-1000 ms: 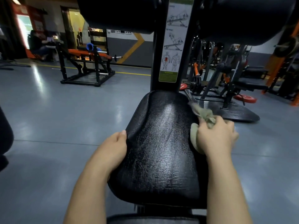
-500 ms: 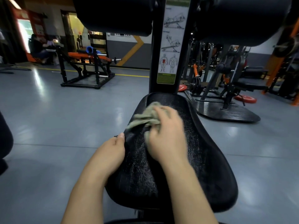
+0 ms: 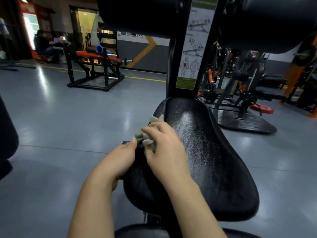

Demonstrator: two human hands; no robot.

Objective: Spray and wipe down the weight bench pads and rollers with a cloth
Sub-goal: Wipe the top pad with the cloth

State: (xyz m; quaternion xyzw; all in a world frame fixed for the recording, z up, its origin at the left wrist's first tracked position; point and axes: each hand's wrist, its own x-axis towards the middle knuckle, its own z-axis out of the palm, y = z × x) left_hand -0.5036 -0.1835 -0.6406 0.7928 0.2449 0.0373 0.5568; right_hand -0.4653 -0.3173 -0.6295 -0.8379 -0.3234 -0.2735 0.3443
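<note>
1. Black cracked vinyl of the seat pad (image 3: 205,152) in the middle, narrow end far, wide end near, with fine wet specks glinting along the centre.
2. Grey-green cloth (image 3: 151,133), crumpled, at the left rim of the pad, about halfway along. Only the far part visible, the rest hidden under fingers.
3. Right hand (image 3: 164,148) curled over the cloth, gripping it with bent fingers and pressing it on the rim. Palm side out of sight.
4. Left hand (image 3: 120,158) just beside, holding the left edge of the pad: thumb above, tip close to the cloth, fingers going under and mostly hidden.
5. Small dark part (image 3: 125,142) next to the thumb tip, too unclear to name.
6. Far, at the top: left roller (image 3: 133,16) and right roller (image 3: 267,23), both cut off by the frame, either side of the black post (image 3: 171,66). Instruction label (image 3: 193,48) on it with drawings, text too small to read.
7. Another pad (image 3: 142,231) at the near edge, cut off, partly behind the forearms.
8. Far left, orange-and-black bench (image 3: 96,66) on the grey floor (image 3: 68,126). Far right, dim machines and a red plate (image 3: 261,109).
</note>
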